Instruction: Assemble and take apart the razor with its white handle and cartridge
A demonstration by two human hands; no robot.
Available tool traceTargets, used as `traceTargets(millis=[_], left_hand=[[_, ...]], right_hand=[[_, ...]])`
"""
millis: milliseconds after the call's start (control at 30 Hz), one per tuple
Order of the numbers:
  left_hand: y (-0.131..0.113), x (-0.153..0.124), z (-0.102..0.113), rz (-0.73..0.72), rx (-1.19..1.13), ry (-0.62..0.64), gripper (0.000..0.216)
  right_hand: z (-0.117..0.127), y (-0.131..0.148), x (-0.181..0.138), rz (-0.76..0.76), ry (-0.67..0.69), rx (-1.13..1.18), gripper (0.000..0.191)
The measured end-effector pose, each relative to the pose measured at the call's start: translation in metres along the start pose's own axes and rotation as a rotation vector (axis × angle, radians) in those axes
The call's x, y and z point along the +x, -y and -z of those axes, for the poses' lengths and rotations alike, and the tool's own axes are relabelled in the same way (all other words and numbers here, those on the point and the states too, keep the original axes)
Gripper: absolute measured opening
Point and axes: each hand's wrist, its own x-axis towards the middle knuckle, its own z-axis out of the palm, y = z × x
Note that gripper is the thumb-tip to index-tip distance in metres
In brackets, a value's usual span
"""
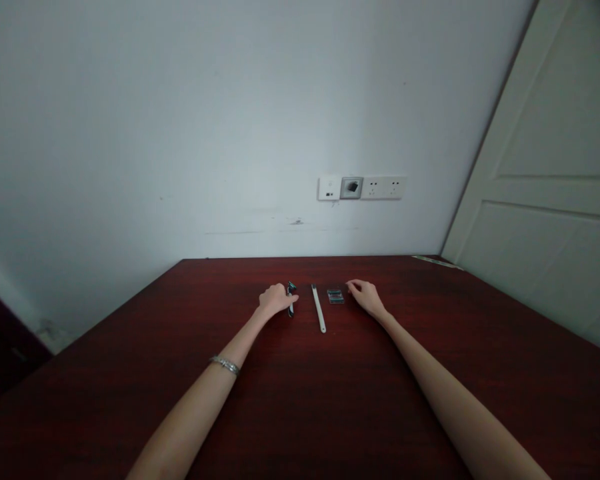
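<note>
Both my arms reach forward over a dark red wooden table (330, 400). My left hand (276, 299), a silver bracelet on its wrist, has its fingers curled against a dark razor (291, 298) lying on the table. A white stick-like handle (319, 309) lies between my hands. A small dark blade cartridge pack (335, 296) sits just right of it. My right hand (365, 295) rests on the table beside the pack, fingers bent and pointing at it, apart from it by a small gap.
A white wall stands right behind the table, with a row of sockets (363, 187). A white door (550, 200) is at the right. The table's left edge drops to a dark floor area (5, 347).
</note>
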Motion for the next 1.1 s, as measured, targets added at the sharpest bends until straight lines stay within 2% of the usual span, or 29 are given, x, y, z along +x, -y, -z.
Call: traceTargets(millis=[100, 367, 567, 700, 833, 900, 1000, 1100], left_hand=[[-0.002, -0.002, 0.001, -0.006, 0.011, 0.008, 0.046], [-0.002, -0.001, -0.006, -0.008, -0.046, -0.010, 0.025], [0.000, 0.001, 0.003, -0.021, -0.096, -0.079, 0.024], [-0.007, 0.003, 0.018, -0.155, -0.195, -0.100, 0.034], [-0.017, 0.002, 0.029, -0.368, -0.396, -0.088, 0.040], [-0.020, 0.000, 0.031, -0.439, -0.560, -0.014, 0.039], [-0.022, -0.006, 0.031, -0.500, -0.797, 0.203, 0.040], [-0.021, -0.011, 0.030, -0.513, -0.889, 0.378, 0.041]], right_hand=[[0.001, 0.002, -0.002, 0.016, 0.015, 0.000, 0.033], [0.000, 0.004, -0.002, 0.026, 0.014, 0.013, 0.035], [0.002, 0.008, -0.002, -0.042, -0.078, 0.062, 0.035], [-0.002, 0.023, 0.001, -0.082, -0.125, 0.229, 0.032], [-0.011, 0.048, 0.005, -0.133, -0.075, 0.462, 0.035], [-0.014, 0.062, 0.006, -0.187, -0.057, 0.623, 0.033], [-0.017, 0.082, 0.004, -0.284, -0.005, 0.846, 0.030], [-0.018, 0.100, -0.001, -0.336, 0.095, 1.007, 0.028]])
